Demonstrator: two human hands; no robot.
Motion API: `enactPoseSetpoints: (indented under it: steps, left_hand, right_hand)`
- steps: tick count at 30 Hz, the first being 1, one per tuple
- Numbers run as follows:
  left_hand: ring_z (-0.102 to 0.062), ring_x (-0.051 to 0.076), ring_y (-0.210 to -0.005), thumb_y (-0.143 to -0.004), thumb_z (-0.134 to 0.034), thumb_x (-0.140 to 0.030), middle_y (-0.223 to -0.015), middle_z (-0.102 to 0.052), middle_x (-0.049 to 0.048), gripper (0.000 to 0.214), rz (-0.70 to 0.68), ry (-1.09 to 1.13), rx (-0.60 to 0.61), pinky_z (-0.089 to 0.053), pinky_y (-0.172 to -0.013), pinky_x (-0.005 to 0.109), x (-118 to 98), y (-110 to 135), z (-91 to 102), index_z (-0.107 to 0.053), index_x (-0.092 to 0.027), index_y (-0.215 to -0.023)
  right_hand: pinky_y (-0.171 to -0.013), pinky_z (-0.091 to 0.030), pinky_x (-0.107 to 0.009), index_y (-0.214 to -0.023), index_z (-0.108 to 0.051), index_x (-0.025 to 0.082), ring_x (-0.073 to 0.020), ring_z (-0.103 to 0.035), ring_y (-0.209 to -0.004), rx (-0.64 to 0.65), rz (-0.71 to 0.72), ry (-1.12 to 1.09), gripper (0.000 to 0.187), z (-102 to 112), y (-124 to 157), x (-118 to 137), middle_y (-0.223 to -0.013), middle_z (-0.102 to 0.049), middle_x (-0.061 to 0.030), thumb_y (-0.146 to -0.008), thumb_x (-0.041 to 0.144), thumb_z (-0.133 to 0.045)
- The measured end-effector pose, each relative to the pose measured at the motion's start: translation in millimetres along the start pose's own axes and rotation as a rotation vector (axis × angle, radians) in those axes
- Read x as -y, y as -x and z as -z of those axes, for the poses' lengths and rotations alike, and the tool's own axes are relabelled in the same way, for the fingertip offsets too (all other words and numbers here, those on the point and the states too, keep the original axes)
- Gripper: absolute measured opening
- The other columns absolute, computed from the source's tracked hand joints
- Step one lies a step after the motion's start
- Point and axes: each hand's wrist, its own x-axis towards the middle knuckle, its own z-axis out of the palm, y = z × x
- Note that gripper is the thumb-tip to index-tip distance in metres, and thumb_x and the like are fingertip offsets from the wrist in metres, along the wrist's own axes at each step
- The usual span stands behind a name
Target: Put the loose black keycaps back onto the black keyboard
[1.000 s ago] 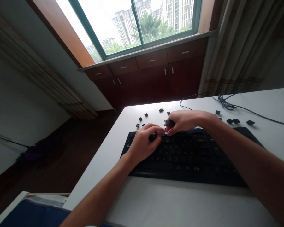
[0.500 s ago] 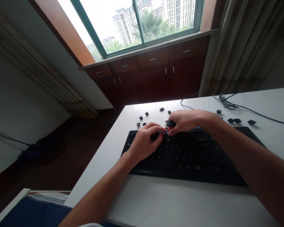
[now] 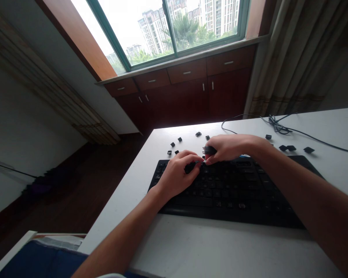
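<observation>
**Recorder:** Surface and room, please. What do you have around you?

**Checker:** You sit at a white desk (image 3: 220, 247) beside a dark wood floor (image 3: 75, 193). Ahead of you, a wooden cabinet (image 3: 188, 92) stands under a window (image 3: 133, 27), with a striped curtain (image 3: 295, 61) to its right. A black cable (image 3: 278, 127) lies tangled on the far right of the desk.

**Recorder:** Containers?

**Checker:** The cabinet's drawers and doors are shut, so you cannot see their contents.

**Recorder:** Your hands?

**Checker:** Your right hand (image 3: 232, 148) pinches a small black-and-red object (image 3: 208, 151) just above the top edge of the black keyboard (image 3: 229, 193). Your left hand (image 3: 176, 173) curls over the keyboard's upper rows, almost touching that object; a dark piece (image 3: 189, 166) shows at its fingers, but you cannot tell whether they grip it. Loose black keycaps (image 3: 197, 134) lie scattered beyond the keyboard
</observation>
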Motion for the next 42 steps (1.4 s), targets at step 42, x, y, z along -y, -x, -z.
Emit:
enactPoseSetpoints:
  steps: [42]
  left_hand:
    - [-0.066,0.019,-0.092,-0.093,-0.059,-0.017,-0.105,-0.07,0.0059,0.018,0.042,0.037,-0.019,-0.054,-0.084,0.033,0.1,-0.9,1.4,-0.071,-0.022,-0.106]
  right_hand:
    - [-0.052,-0.03,-0.027,-0.075,-0.061,0.019,-0.013,-0.048,-0.058,-0.187,0.06,-0.225,0.052,4.6,7.3,11.7,-0.066,-0.057,-0.0002,-0.075,0.07,-0.067]
